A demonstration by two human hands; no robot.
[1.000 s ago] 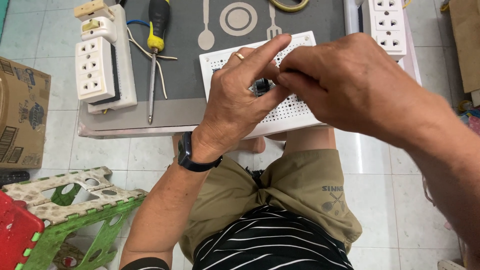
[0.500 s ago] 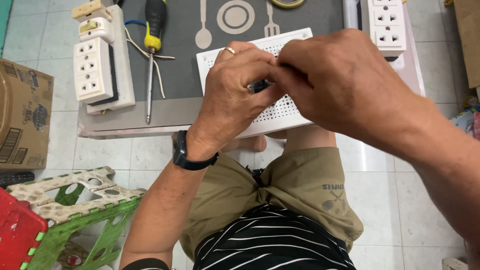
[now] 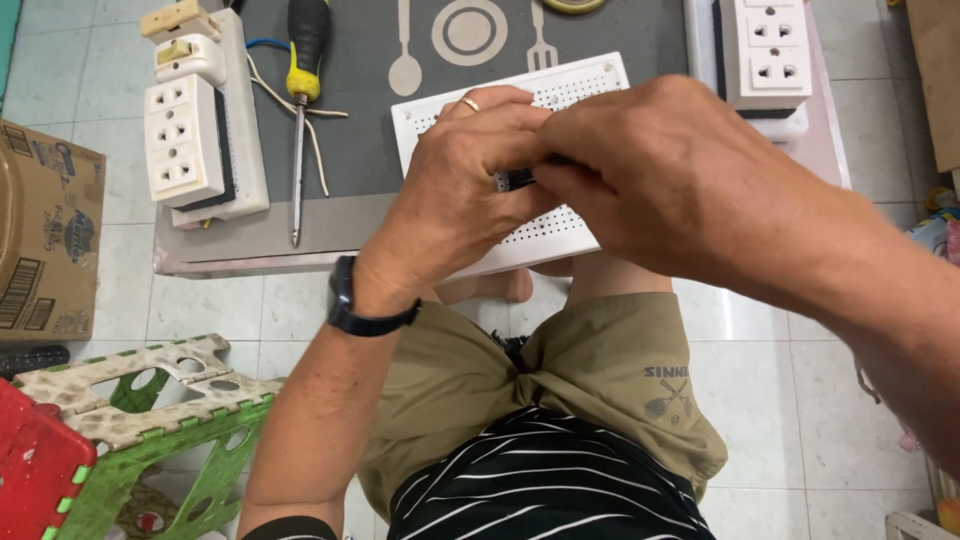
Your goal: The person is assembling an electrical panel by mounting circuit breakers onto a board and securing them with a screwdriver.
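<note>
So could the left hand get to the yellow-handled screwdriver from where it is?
Probably yes: the screwdriver lies uncovered on the grey mat, just left of the left hand, though that hand is pinching a small dark part.

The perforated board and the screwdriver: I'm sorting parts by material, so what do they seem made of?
The perforated board under both hands looks like white moulded plastic, matte, with regular rows of small holes. The screwdriver seems to have a glossy yellow-and-black plastic or rubber handle and a thin grey shaft, likely steel.
</note>
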